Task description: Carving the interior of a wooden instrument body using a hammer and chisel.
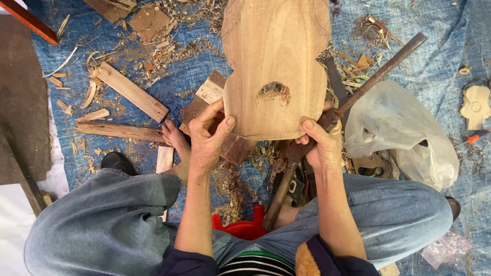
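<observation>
My left hand has its grip clenched on the near left edge of the guitar-shaped wooden board, thumb on the face. My right hand clamps the near right edge and a long dark tool handle together. The board stands between my knees, far end on the blue tarp, so I judge both hands steady it for viewing the gouged hollow. Wood shavings and offcut slats lie far left; a clear plastic bag lies right.
</observation>
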